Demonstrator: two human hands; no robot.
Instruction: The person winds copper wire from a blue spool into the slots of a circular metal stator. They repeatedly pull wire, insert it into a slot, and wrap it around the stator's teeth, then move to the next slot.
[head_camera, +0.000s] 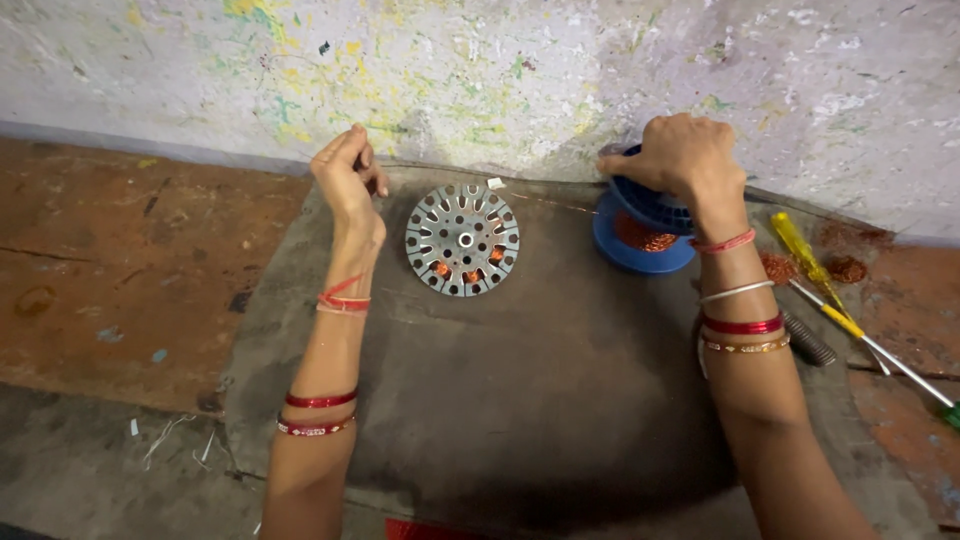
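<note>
A grey mat is lying on the floor by the wall. The right hand is closing its grip on a blue spool of copper wire. The round metal disc is sitting between the hands. The left hand is pinching shut, maybe on thin wire; it is too fine to see. That wire could snap or tangle if the spool tips.

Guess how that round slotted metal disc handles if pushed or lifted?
The metal disc lies flat on the dark mat, so it would probably slide rather than roll. It looks like stiff steel, likely heavy for its size. The copper windings in its lower slots seem snaggable.
</note>
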